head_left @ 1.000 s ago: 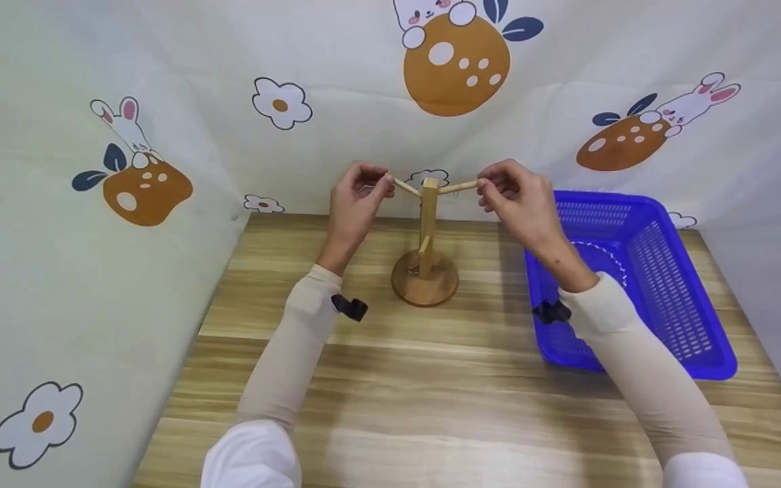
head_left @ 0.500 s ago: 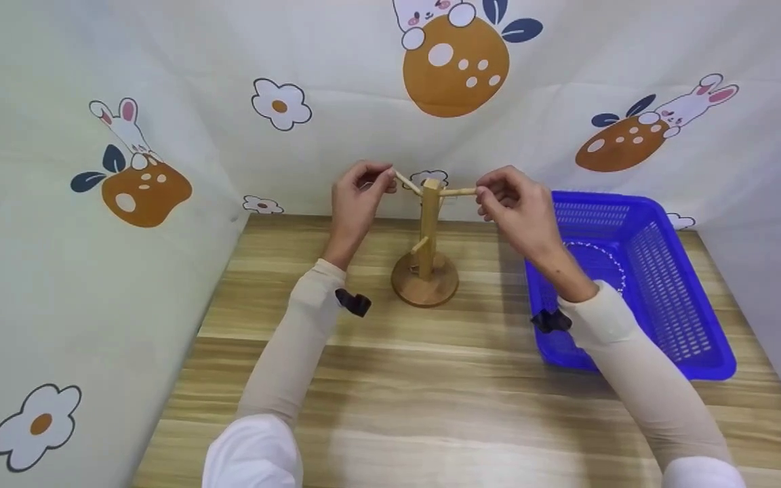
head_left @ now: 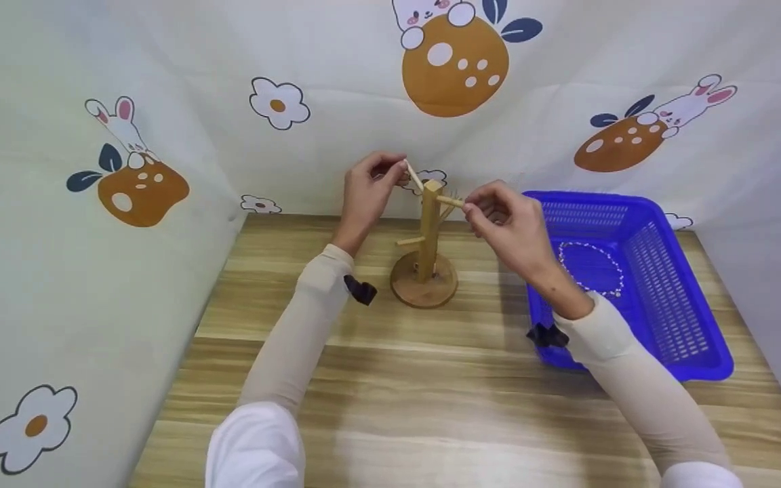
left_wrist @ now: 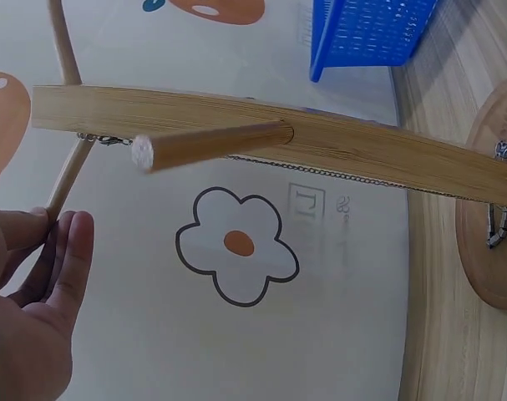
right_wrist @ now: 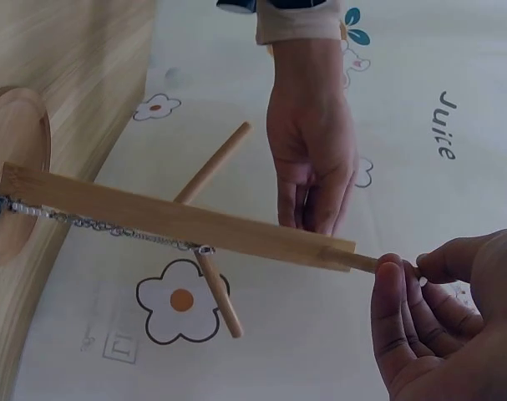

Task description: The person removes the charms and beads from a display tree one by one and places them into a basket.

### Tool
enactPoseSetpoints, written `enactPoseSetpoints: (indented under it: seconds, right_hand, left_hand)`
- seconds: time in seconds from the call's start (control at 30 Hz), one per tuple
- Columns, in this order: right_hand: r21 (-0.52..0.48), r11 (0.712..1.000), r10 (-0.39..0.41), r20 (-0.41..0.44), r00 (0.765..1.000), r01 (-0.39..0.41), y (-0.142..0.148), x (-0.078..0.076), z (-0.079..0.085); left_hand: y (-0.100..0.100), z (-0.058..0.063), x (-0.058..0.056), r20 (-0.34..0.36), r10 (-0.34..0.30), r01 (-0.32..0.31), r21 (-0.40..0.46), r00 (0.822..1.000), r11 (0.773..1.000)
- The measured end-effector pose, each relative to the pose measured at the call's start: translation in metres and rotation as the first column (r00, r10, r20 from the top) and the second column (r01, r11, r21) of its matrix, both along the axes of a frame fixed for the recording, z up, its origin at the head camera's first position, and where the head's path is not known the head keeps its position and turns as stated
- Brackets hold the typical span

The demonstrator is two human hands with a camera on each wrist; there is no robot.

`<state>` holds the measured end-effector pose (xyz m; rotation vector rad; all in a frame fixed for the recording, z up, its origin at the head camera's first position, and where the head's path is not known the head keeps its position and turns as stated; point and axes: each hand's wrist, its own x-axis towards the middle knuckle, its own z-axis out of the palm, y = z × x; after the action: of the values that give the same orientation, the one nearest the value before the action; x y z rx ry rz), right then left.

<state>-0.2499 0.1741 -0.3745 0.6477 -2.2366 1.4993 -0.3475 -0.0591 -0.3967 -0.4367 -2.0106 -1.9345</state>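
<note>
A wooden jewelry stand (head_left: 429, 237) with a square post and round pegs stands upright on a round base in the head view. My left hand (head_left: 367, 193) pinches the end of its upper left peg between thumb and fingertips. On the opposite side, my right hand (head_left: 516, 234) holds the tip of another upper peg, also seen in the right wrist view, where fingers and thumb (right_wrist: 453, 326) meet around it. A lower peg (left_wrist: 211, 146) juts out free. Thin silver chains (right_wrist: 103, 224) hang along the post down to the base.
At the right, a blue plastic basket (head_left: 685, 271) sits beneath my right forearm, with a white beaded necklace (head_left: 613, 257) lying in it. Behind the stand rises a patterned cloth wall (head_left: 336, 88). The wood-grain table (head_left: 390, 379) extends toward me.
The stand has turned clockwise as seen from above. My left hand moved right and slightly back with its peg; my right hand came nearer and inward. The lower peg now points left.
</note>
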Motion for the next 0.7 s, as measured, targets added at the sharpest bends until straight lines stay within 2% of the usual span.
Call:
enactPoseSetpoints:
  seconds: [0.23, 0.47, 0.7]
  right_hand:
    - [-0.004, 0.999, 0.041, -0.002, 0.999, -0.041, -0.010, 0.007, -0.001]
    - [0.022, 0.996, 0.084, -0.024, 0.996, -0.083, -0.017, 0.012, 0.001]
    - [0.018, 0.991, 0.130, -0.005, 0.991, -0.130, -0.026, 0.012, 0.002]
  left_hand:
    - [0.009, 0.006, -0.005, 0.043, -0.063, 0.065, -0.040, 0.997, 0.997]
    - [0.017, 0.010, -0.009, 0.113, -0.134, 0.143, -0.071, 0.984, 0.987]
    - [0.026, 0.014, -0.010, 0.123, -0.146, 0.162, -0.133, 0.982, 0.978]
